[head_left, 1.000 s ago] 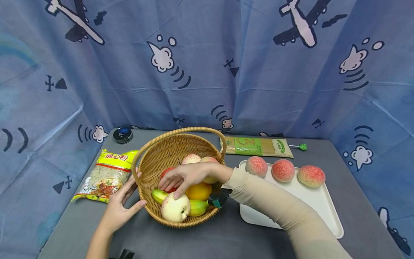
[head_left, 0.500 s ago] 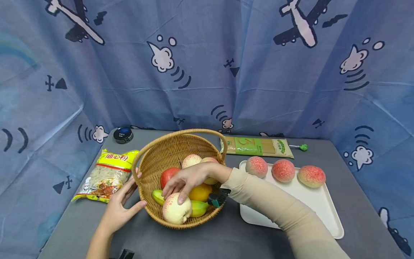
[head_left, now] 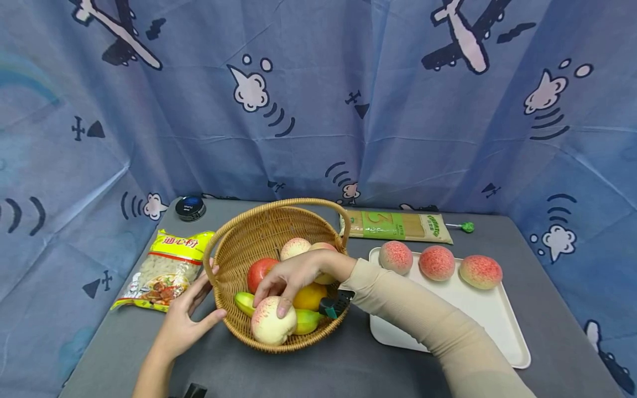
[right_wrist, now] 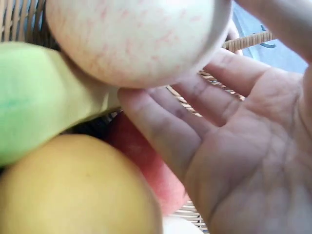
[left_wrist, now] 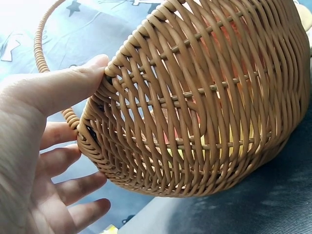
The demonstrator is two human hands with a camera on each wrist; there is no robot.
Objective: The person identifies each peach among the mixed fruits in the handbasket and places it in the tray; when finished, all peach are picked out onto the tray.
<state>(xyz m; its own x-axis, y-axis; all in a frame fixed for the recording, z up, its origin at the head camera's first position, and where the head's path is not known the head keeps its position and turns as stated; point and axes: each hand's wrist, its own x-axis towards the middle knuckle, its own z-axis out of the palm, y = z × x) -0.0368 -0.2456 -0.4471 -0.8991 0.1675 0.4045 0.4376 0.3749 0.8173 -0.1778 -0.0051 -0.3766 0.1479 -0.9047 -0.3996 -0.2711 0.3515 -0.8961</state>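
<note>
A wicker basket (head_left: 276,347) stands at the table's middle, its arched handle toward the back. My left hand (head_left: 184,320) rests at its left side, thumb (left_wrist: 92,68) on the rim and other fingers spread near the handle's base, two of them off the weave. Inside the basket, my right hand (head_left: 293,273) grips a pale, pink-speckled peach (head_left: 271,329), thumb on top and fingers behind. The peach lies over a green-yellow banana (head_left: 244,303), beside an orange (head_left: 310,297). A red fruit (head_left: 259,272) and a speckled pale fruit (head_left: 295,247) sit behind.
A white tray (head_left: 478,315) on the right bears three pink peaches (head_left: 436,263). Behind it lie a noodle packet (head_left: 398,225) and a green lollipop (head_left: 466,227). Left of the basket are a bag of pasta (head_left: 164,271) and a round black tin (head_left: 190,208).
My right hand's fingers have closed behind the peach, which has shifted slightly right. The red fruit shows more from behind the hand. My left hand stays put.
</note>
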